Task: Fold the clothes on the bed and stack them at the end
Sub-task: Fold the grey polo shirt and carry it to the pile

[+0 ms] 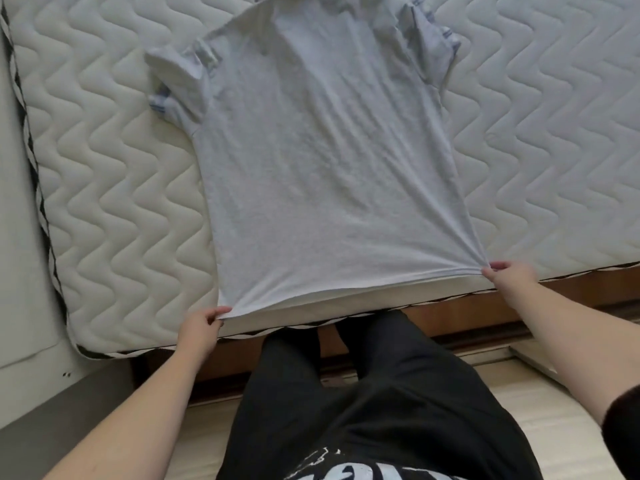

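A: Shirt (322, 161) first: where does it lie?
B: Spread flat on the quilted mattress (104, 174), hem at the near edge, collar at the far edge of view. It is pale grey-blue with short sleeves.
A: And the hands?
B: The left hand (202, 329) pinches the near left corner of the hem between thumb and curled fingers. The right hand (509, 275) pinches the near right corner the same way. The hem is pulled taut between them, just over the mattress edge.
A: What is nearest?
B: The person's dark trousers (374, 393), standing on a pale floor (540, 410) against the brown bed frame (467, 317).
A: Farther out?
B: The left sleeve (173, 84) lies bunched, its striped cuff showing. The right sleeve (433, 46) is folded in over the shoulder.
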{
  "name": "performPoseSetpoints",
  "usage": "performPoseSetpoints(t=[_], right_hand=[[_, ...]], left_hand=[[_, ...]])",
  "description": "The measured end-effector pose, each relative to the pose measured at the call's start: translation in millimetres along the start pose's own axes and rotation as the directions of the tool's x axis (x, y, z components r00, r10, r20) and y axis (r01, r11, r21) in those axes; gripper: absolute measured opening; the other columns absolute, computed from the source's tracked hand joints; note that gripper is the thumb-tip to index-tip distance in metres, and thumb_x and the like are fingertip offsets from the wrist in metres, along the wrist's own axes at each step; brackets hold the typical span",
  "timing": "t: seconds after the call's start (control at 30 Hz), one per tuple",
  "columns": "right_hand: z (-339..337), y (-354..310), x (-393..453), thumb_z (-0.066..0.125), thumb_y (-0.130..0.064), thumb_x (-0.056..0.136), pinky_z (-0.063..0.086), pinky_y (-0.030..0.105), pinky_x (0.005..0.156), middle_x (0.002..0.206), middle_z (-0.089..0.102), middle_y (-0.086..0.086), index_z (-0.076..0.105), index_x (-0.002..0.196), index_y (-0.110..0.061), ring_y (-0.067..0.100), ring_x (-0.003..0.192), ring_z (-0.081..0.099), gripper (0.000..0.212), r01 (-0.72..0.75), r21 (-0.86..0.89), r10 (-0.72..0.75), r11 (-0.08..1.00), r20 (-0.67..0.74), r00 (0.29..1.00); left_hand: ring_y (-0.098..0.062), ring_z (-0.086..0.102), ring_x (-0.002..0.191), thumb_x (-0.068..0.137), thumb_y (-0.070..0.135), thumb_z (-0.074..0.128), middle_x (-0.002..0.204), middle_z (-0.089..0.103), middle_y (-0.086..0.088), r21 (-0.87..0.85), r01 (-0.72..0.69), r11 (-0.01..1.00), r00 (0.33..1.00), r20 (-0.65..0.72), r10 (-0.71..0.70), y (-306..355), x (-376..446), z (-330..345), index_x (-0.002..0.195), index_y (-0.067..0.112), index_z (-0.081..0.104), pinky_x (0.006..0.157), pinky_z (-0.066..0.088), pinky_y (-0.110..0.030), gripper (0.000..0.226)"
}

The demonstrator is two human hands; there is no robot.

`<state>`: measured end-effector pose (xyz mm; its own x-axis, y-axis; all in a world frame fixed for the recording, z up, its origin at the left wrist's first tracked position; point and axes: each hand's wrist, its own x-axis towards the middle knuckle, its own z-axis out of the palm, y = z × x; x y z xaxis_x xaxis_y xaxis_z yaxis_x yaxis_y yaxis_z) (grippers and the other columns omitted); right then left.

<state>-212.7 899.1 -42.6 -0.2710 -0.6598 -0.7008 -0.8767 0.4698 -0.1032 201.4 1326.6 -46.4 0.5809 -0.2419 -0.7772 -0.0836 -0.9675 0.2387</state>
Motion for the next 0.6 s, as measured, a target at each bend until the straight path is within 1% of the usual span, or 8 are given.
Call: performPoseSetpoints(t=[0.07, 0.13, 0.2, 0.27, 0.33, 0.4, 0.5, 0.6], right_hand=[[6, 2, 0, 0.071, -0.017, 0.089, 0.042, 0.034, 0.089, 0.115, 0.067, 0.020, 0.066, 0.114, -0.002, 0.036, 0.110, 0.059, 0.030, -0.007, -0.042, 0.007, 0.999, 0.003, 1.000], [12, 1, 2, 0.071, -0.016, 0.090, 0.043, 0.035, 0.085, 0.113, 0.066, 0.021, 0.066, 0.112, -0.003, 0.037, 0.107, 0.060, 0.026, -0.007, -0.089, 0.008, 0.996, 0.017, 1.000], [18, -2, 4, 0.069, -0.015, 0.090, 0.045, 0.038, 0.088, 0.111, 0.066, 0.022, 0.066, 0.110, -0.003, 0.038, 0.106, 0.060, 0.024, -0.017, -0.138, 0.019, 0.990, 0.017, 1.000], [22, -5, 5, 0.066, -0.012, 0.092, 0.047, 0.041, 0.093, 0.112, 0.065, 0.022, 0.065, 0.112, -0.003, 0.039, 0.107, 0.059, 0.022, -0.033, -0.179, 0.036, 0.983, 0.011, 0.999], [25, -8, 3, 0.058, -0.007, 0.094, 0.045, 0.042, 0.095, 0.118, 0.062, 0.021, 0.063, 0.118, -0.006, 0.040, 0.111, 0.057, 0.024, -0.059, -0.199, 0.056, 0.978, -0.019, 0.998], [29, -14, -2, 0.053, -0.008, 0.094, 0.044, 0.044, 0.098, 0.128, 0.057, 0.020, 0.057, 0.127, -0.010, 0.041, 0.117, 0.054, 0.033, -0.089, -0.197, 0.074, 0.976, -0.083, 0.994], [41, -38, -17, 0.050, -0.016, 0.095, 0.041, 0.046, 0.103, 0.135, 0.050, 0.020, 0.051, 0.133, -0.010, 0.040, 0.123, 0.048, 0.038, -0.007, -0.194, -0.024, 0.981, -0.160, 0.987], [61, -73, -33, 0.050, -0.019, 0.094, 0.033, 0.044, 0.105, 0.135, 0.045, 0.019, 0.049, 0.135, -0.010, 0.037, 0.124, 0.043, 0.042, 0.232, -0.261, -0.280, 0.937, -0.164, 0.946]], left_hand=[[-0.016, 0.051, 0.056, 0.096, 0.008, 0.057, 0.070, 0.060, -0.001, 0.032, 0.030, 0.999, 0.999, 0.037, -0.031, -2, 4, 6, 0.116, 0.022, 0.071, 0.049, 0.036, -0.023, 0.027], [-0.016, 0.052, 0.059, 0.095, 0.007, 0.060, 0.077, 0.061, -0.002, 0.042, 0.066, 0.997, 0.994, 0.082, -0.070, -3, 9, 9, 0.122, 0.020, 0.067, 0.052, 0.039, -0.023, 0.032], [-0.018, 0.054, 0.062, 0.094, 0.009, 0.061, 0.081, 0.063, -0.005, 0.052, 0.085, 0.995, 0.989, 0.117, -0.091, -1, 13, 12, 0.126, 0.019, 0.064, 0.055, 0.041, -0.024, 0.034], [-0.025, 0.062, 0.085, 0.093, 0.016, 0.064, 0.104, 0.066, -0.012, 0.043, 0.114, 0.993, 0.984, 0.132, -0.119, 2, 18, 16, 0.132, 0.013, 0.059, 0.072, 0.047, -0.029, 0.039], [-0.031, 0.057, 0.113, 0.093, 0.021, 0.066, 0.127, 0.058, -0.017, 0.029, 0.153, 0.988, 0.984, 0.092, -0.155, 8, 23, 19, 0.132, 0.007, 0.055, 0.092, 0.045, -0.036, 0.044], [-0.033, 0.056, 0.114, 0.093, 0.022, 0.064, 0.128, 0.057, -0.019, -0.006, 0.171, 0.985, 0.985, 0.033, -0.171, 18, 26, 19, 0.125, 0.006, 0.057, 0.094, 0.045, -0.040, 0.037], [-0.033, 0.057, 0.108, 0.092, 0.019, 0.061, 0.121, 0.057, -0.018, 0.029, 0.080, 0.996, 0.994, -0.071, -0.078, 43, 30, 14, 0.119, 0.007, 0.060, 0.093, 0.046, -0.042, 0.030], [-0.030, 0.055, 0.113, 0.090, 0.014, 0.060, 0.120, 0.059, -0.013, 0.102, -0.131, 0.986, 0.979, -0.141, 0.145, 79, 38, 9, 0.123, 0.009, 0.059, 0.097, 0.045, -0.043, 0.033]])
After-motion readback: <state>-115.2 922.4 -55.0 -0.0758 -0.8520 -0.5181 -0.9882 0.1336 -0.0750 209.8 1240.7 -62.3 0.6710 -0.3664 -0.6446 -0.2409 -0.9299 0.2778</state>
